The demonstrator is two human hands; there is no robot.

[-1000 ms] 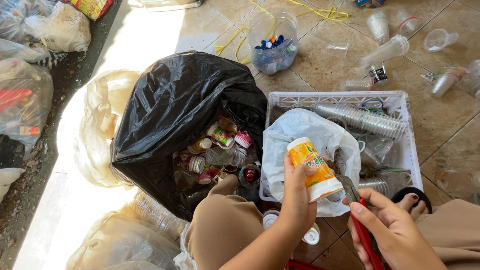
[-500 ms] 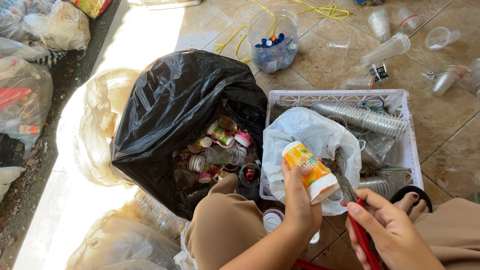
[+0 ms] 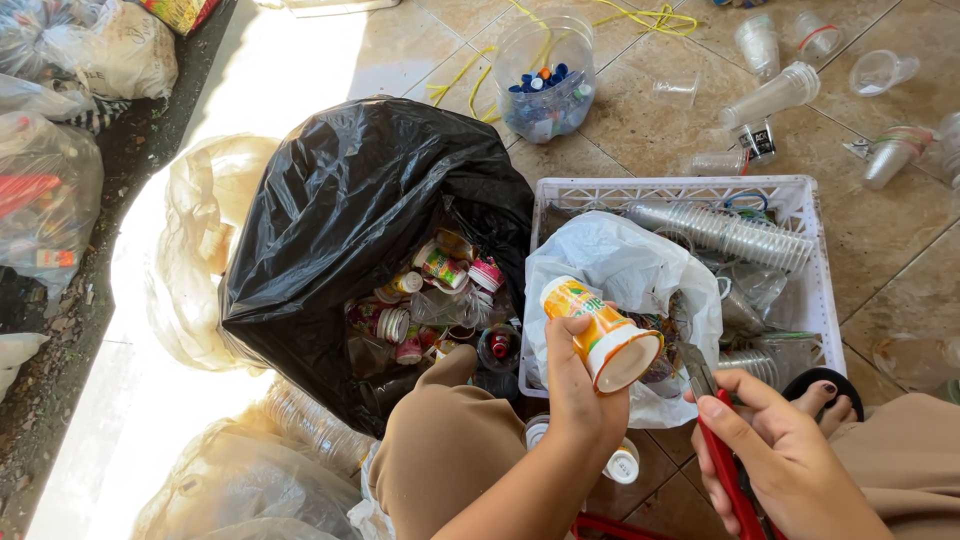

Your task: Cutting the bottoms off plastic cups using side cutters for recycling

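The person sits low on the tiled floor (image 3: 640,110), knees up, both hands out front; the left hand (image 3: 585,395) is closed around a small orange-and-yellow plastic bottle (image 3: 600,333), held tilted with its open white mouth turned down toward the right, just above a white plastic bag (image 3: 620,260); the right hand (image 3: 790,460) is closed on a red-handled cutter (image 3: 722,455), its grey blade pointing up toward the bottle's mouth, close but not quite touching as far as I can tell.

The white bag lies in the near corner of a white plastic crate (image 3: 690,187), which also holds stacks of clear plastic cups (image 3: 725,232); to the left of the crate a black rubbish bag (image 3: 350,220) gapes open, full of small bottles and cups; beyond it stands a clear tub of bottle caps (image 3: 548,85), mostly blue; more clear cups (image 3: 775,95) lie scattered over the tiles at the far right; pale plastic sacks (image 3: 200,250) slump along the sunlit left side.
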